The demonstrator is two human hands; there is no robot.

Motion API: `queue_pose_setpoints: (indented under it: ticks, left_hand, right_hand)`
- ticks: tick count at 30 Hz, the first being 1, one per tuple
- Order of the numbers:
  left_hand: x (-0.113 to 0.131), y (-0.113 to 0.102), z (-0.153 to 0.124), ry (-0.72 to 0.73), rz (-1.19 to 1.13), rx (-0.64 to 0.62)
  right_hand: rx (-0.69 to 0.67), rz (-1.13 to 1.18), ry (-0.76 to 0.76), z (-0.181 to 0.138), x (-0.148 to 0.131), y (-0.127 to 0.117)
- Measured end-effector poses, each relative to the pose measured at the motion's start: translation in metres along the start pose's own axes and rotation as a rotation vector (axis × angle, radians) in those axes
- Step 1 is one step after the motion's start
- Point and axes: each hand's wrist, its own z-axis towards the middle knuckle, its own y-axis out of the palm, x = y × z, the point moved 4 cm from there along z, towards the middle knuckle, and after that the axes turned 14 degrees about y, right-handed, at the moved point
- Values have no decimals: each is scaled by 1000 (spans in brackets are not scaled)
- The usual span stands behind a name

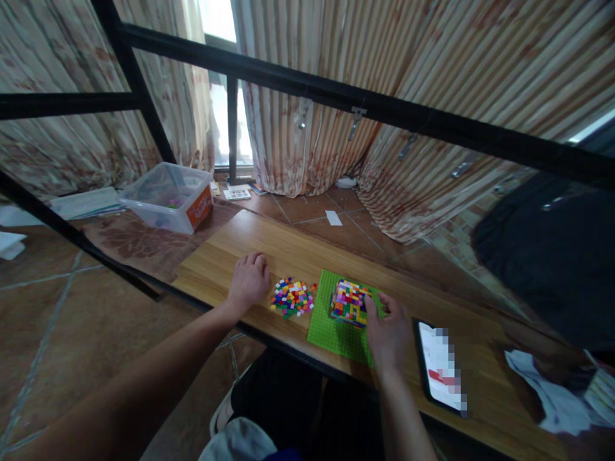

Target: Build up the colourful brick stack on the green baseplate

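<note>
A block built of small multicoloured bricks (348,302) stands on a green baseplate (331,331) on the wooden table (288,250). My right hand (388,331) rests at the block's right side, its fingers curled and touching the bricks. A heap of loose coloured bricks (292,298) lies just left of the baseplate. Left of that heap my left hand (248,280) sits on the table with its fingers curled under, holding nothing I can see.
A phone (441,371) lies screen up to the right of the baseplate. A clear plastic tub (168,195) stands at the far left on a patterned cloth. A black metal frame (384,109) crosses overhead. White cloth (552,390) lies at the right; curtains hang behind.
</note>
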Motion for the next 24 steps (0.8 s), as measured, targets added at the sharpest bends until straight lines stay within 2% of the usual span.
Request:
queue_pose_setpoints:
  ticks: [7,20,24]
  left_hand:
    - [0,1,-1,-10,-11,-7]
    - [-1,3,-2,6,7,11]
    - [0,3,-2,4,16,7]
  right_hand:
    - [-18,56,62,0,11,14]
    - [16,54,-108,-11,3,22]
    - [13,42,-111,-12,1,23]
